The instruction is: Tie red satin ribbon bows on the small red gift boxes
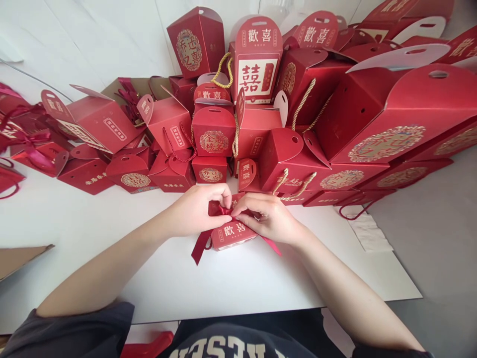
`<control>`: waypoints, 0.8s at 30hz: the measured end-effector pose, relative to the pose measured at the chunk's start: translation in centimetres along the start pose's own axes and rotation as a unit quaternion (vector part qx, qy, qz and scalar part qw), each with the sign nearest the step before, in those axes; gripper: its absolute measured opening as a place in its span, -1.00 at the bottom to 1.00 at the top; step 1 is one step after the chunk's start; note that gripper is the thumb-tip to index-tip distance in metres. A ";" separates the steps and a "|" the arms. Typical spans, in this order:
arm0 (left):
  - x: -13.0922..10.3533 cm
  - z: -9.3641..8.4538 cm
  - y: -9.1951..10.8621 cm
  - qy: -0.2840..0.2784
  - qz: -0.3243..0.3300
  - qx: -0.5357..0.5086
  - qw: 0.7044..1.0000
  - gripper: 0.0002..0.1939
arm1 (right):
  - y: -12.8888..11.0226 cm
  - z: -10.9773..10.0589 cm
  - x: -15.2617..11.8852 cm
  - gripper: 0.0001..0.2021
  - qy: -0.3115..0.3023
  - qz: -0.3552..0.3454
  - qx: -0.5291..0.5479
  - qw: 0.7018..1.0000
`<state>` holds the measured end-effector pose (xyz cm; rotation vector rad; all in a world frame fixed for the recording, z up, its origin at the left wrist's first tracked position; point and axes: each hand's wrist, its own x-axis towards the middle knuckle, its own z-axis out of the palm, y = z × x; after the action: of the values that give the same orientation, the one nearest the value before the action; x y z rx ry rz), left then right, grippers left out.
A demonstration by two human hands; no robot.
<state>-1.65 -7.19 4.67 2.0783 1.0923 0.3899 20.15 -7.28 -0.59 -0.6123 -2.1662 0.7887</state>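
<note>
A small red gift box [235,233] with white Chinese lettering lies on the white table in front of me. Across its top runs a dark red ribbon [201,247], gathered into a knot or bow in the middle. My left hand [208,208] pinches the ribbon from the left, thumb and fingers close together. From the right, my right hand [263,214] pinches the same ribbon near the knot. The fingertips nearly meet and partly hide the knot. One loose ribbon end hangs to the left of the box, another to the right.
Stacks of red gift boxes [216,130] line the back of the white table [156,278], some with gold rope handles. Boxes with magenta bows [37,149] stand at the far left. White tissues [368,232] lie at the right, and a cardboard flap [22,258] at the left edge.
</note>
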 end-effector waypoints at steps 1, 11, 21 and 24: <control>-0.4 0.4 0.3 0.029 0.005 0.036 0.999 -0.88 | 0.0 0.0 0.0 -0.91 0.003 0.003 -0.004 1.000; -1.4 4.3 0.1 0.228 0.122 0.305 0.917 -0.85 | -0.7 0.0 -0.1 -0.91 0.001 0.017 0.006 1.000; -0.8 3.3 -3.1 0.235 0.308 0.251 0.887 -0.81 | -1.8 0.0 -0.6 -0.72 -0.001 0.289 0.132 0.948; -0.5 3.3 -2.8 0.239 0.302 0.263 0.884 -0.83 | -1.2 0.2 -0.6 -0.68 0.016 0.322 0.196 0.926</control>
<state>-1.73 -8.18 0.43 2.9104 0.8364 1.0552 20.09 -8.58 -0.15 -1.1257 -1.6920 1.4975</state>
